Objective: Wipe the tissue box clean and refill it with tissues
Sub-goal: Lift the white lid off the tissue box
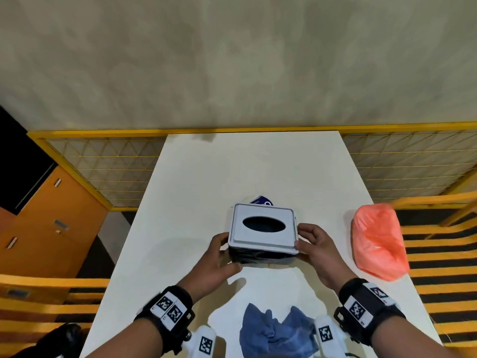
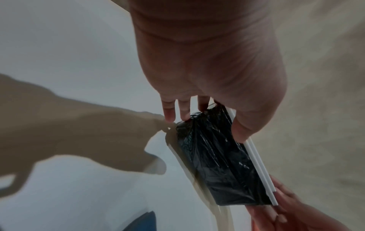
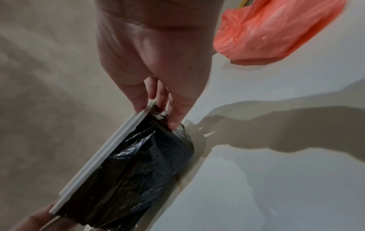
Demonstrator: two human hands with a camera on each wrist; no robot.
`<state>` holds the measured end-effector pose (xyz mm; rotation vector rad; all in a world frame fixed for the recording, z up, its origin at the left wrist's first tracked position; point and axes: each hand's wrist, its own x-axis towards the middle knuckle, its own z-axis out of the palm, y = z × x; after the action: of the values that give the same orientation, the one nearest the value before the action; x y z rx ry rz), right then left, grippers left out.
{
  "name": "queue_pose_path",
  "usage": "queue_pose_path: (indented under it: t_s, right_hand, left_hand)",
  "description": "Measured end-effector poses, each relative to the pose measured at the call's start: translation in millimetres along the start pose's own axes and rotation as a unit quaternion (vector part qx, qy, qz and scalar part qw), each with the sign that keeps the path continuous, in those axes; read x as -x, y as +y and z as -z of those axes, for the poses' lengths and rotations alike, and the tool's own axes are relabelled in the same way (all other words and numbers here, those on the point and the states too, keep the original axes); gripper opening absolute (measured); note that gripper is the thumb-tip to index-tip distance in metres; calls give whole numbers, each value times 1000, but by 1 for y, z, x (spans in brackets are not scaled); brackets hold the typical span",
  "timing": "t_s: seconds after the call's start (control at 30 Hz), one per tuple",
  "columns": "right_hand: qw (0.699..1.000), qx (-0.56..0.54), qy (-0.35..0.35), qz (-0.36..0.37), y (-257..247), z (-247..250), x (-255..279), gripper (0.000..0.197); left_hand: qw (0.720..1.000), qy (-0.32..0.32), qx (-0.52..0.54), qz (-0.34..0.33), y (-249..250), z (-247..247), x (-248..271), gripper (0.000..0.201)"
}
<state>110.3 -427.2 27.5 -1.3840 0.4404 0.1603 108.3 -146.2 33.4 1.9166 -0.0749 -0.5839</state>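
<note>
The tissue box (image 1: 258,240) has a white lid with a dark oval slot and a body wrapped in black plastic film (image 2: 217,164) (image 3: 138,164). It sits at the middle of the white table (image 1: 232,171). Whether it rests on the table or hangs just above it I cannot tell. My left hand (image 1: 225,254) (image 2: 205,123) grips its left end, thumb on the lid rim and fingers on the film. My right hand (image 1: 303,240) (image 3: 158,115) grips the right end the same way. A blue and white tissue pack (image 1: 262,202) peeks out behind the box.
A crumpled blue cloth (image 1: 273,332) lies at the near table edge between my wrists. An orange-pink plastic bag (image 1: 376,241) (image 3: 272,28) sits at the right edge. A yellow mesh fence (image 1: 108,161) rings the table, and orange cabinets (image 1: 51,215) stand at the left.
</note>
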Motion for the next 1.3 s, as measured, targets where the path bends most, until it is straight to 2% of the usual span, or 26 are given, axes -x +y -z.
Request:
queue_pose_path:
  t_s: [0.3,0.4,0.47,0.5,0.6,0.67,0.77,0.83,0.9,0.93,0.97,1.03,1.07,1.1,1.13,1.17,1.2,1.27,1.3]
  right_hand:
    - [1000,5,-12,7,-1,-4,3,36]
    - [999,18,-23,17,-7,-10,8,38]
    - [998,24,-39,31,-15,-17,10,40]
    - [997,26,-52,41,-20,-21,11,40]
    - [993,36,-94,66,-35,-32,15,43]
    - [989,40,-118,81,-43,-36,20,45]
    - [985,24,-148,82,-51,-40,29,49]
    - [982,24,-166,90,-52,-44,34,53]
    - [970,91,-174,140,-47,-44,43,57]
    - [951,161,-187,185,-43,-43,50,60]
    - [913,256,-201,246,-35,-41,56,62]
    - [780,420,-250,390,-13,-35,71,58]
    - [723,486,-302,388,11,-27,74,52]
    - [662,558,-350,357,43,-16,74,44]
    - [622,623,-356,315,76,-5,76,39]
    - [611,664,-326,283,109,7,78,38]
    - [621,671,-314,256,131,14,77,39]
    - [660,647,-305,231,149,26,72,39]
    - [678,634,-275,250,146,32,72,36]
  left_hand:
    - [999,33,-8,-3,-1,-2,1,64]
    - [997,63,-39,-23,-2,-3,1,81]
    - [990,75,-113,-48,-5,-1,0,97]
    - [983,80,-153,-62,-6,0,0,97]
    - [975,128,-163,-75,1,7,-3,78]
    - [970,155,-171,-81,8,16,-5,74]
    - [962,135,-226,-69,12,32,-8,82]
    - [965,124,-224,-56,14,41,-7,74]
    - [968,130,-207,-61,15,49,-4,68]
    - [968,140,-198,-67,15,54,-3,67]
    - [968,152,-185,-74,14,60,-2,66]
    - [971,171,-152,-73,10,72,-3,66]
    - [971,181,-138,-67,8,77,-5,66]
    - [972,192,-125,-59,6,83,-4,67]
    - [972,200,-109,-54,6,86,-3,67]
    - [973,204,-93,-51,5,88,-2,67]
    - [974,207,-77,-53,6,89,-1,66]
    - [975,209,-47,-56,6,89,0,65]
    - [975,210,-37,-59,6,88,1,64]
